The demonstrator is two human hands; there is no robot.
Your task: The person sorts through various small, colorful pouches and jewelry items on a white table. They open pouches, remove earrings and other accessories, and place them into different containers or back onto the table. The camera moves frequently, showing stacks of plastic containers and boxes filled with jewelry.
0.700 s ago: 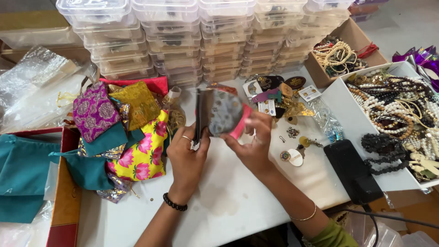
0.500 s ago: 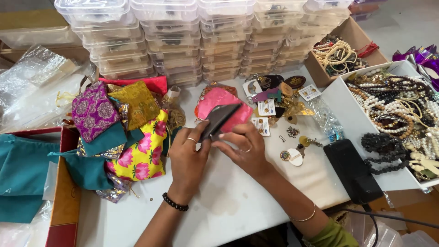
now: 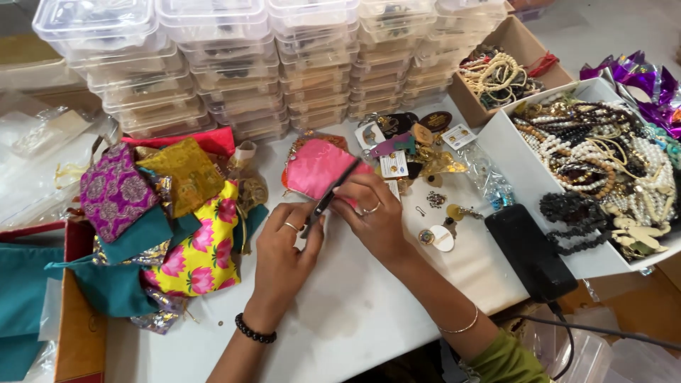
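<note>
Both my hands meet over the white table (image 3: 340, 319). My left hand (image 3: 284, 248) pinches the near end of a thin dark card (image 3: 330, 195), which shows only its edge. My right hand (image 3: 372, 216) grips the same card from the right, with rings on its fingers. The card's far end lies over a pink fabric pouch (image 3: 312, 170) that rests flat on the table just beyond my fingers. What is on the card's face is hidden.
Stacks of clear plastic boxes (image 3: 213, 64) line the back. A pile of colourful fabric pouches (image 3: 163, 206) lies to the left, and loose jewellery cards (image 3: 411, 142) lie behind the pouch. To the right are a black phone (image 3: 528, 252), a white tray of bead necklaces (image 3: 603, 156) and a cardboard box of bracelets (image 3: 504, 71).
The dark card faced me upright with a round patterned piece on it. It has since tipped down to edge-on over the pink pouch, and both hands have lowered toward the table.
</note>
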